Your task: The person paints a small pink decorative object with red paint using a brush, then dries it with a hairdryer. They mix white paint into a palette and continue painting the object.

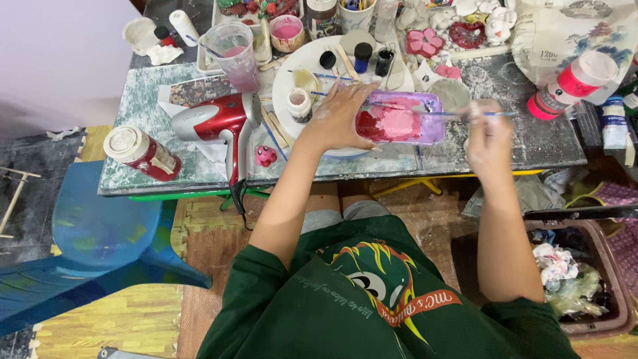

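Observation:
My left hand (341, 115) rests with spread fingers on the left end of a purple tray (428, 126) that holds red and pink paint. My right hand (487, 136) grips a thin blue-handled paintbrush (438, 113), held level with its tip over the tray. The tray sits partly on a round white plate (282, 83) on a small paint-stained table (525, 143). A small white paint jar (300, 105) stands just left of my left hand.
A red and silver hair dryer (216, 119) lies at the left, beside a red can (141, 153) on its side. A cup of pink water (236, 56), painted plaster figures (425, 41) and a pink paint bottle (571, 83) stand behind. A blue chair (100, 233) and a bin (598, 279) flank me.

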